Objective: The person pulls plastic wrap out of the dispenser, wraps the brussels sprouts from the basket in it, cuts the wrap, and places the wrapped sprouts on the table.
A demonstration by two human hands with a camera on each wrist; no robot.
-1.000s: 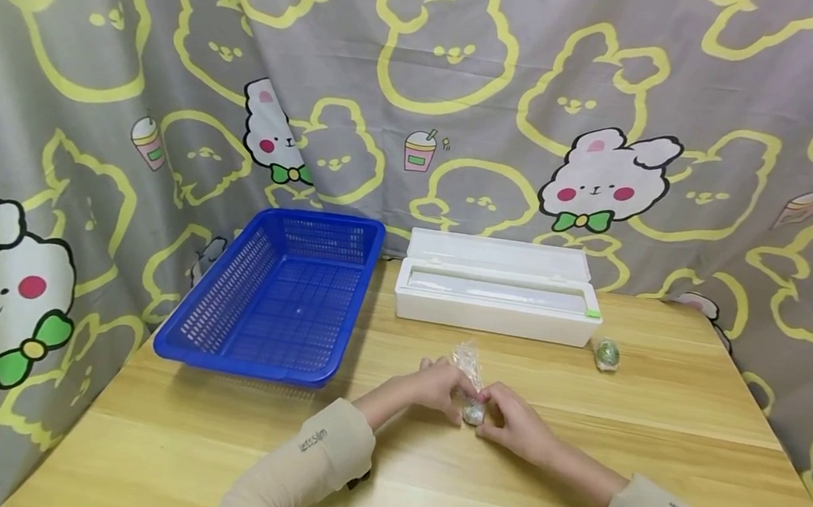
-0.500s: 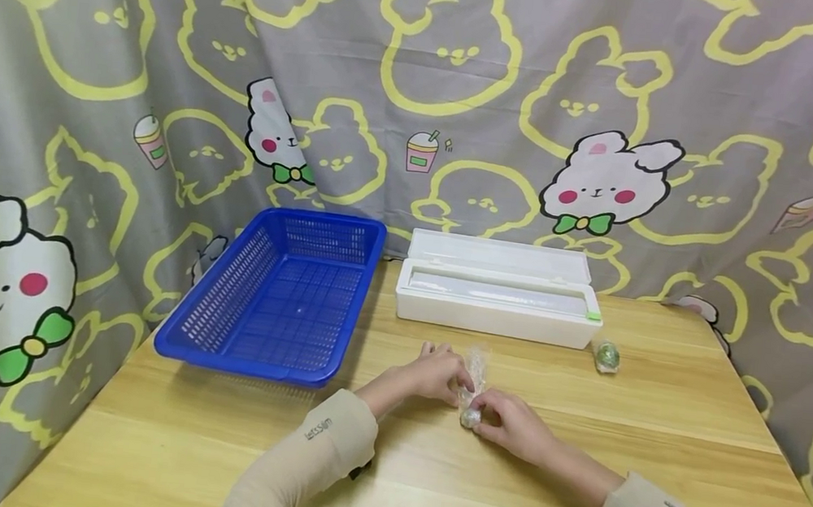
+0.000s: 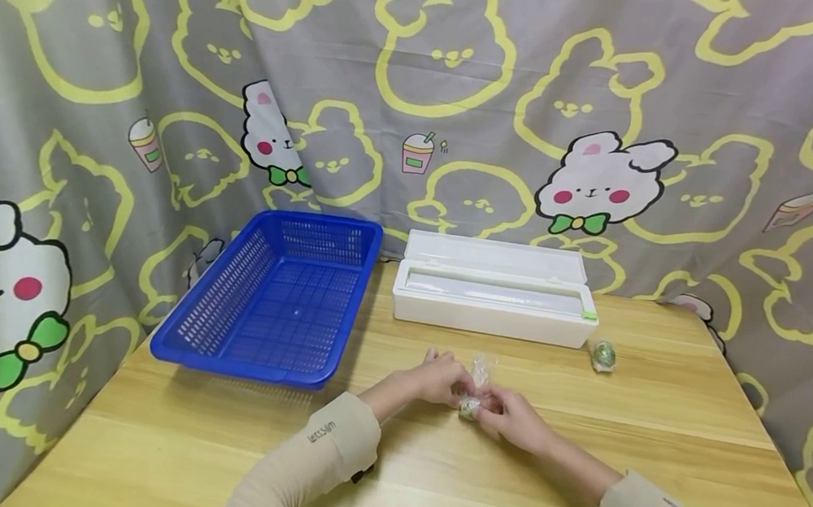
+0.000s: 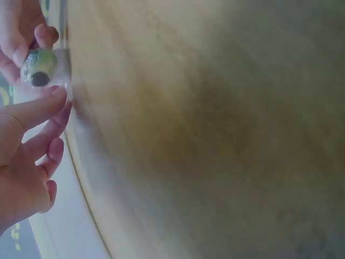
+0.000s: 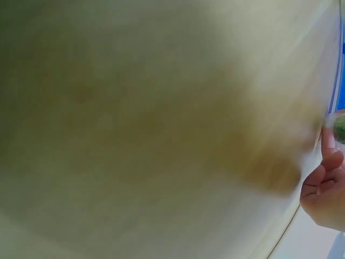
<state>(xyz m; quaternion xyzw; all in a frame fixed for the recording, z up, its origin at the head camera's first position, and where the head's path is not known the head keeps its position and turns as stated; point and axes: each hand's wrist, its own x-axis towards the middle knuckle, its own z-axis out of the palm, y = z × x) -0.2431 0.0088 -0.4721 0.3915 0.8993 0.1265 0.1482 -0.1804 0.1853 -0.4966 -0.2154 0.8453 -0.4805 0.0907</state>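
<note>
A small, round green piece (image 3: 468, 408) wrapped in clear plastic film lies low over the table between both hands. Loose plastic wrap (image 3: 482, 368) sticks up behind it. My left hand (image 3: 442, 379) pinches the film beside the piece; in the left wrist view its thumb and forefinger meet there. From the other side, my right hand (image 3: 517, 421) holds the wrapped piece with thumb and fingers. The left wrist view shows a dark round spot on the green piece (image 4: 42, 60). Only its edge (image 5: 340, 129) appears in the right wrist view.
Behind the hands stands a white plastic wrap dispenser (image 3: 492, 319) with its lid raised and a green cutter slider. Another wrapped green piece (image 3: 603, 356) lies right of it. A blue mesh basket (image 3: 349, 313) stands at the left, with a patterned curtain (image 3: 461, 140) behind.
Both hands have stayed close together, shifting slightly around the wrapped piece. The loose film end now leans more to the right, and the green piece has turned a little.
</note>
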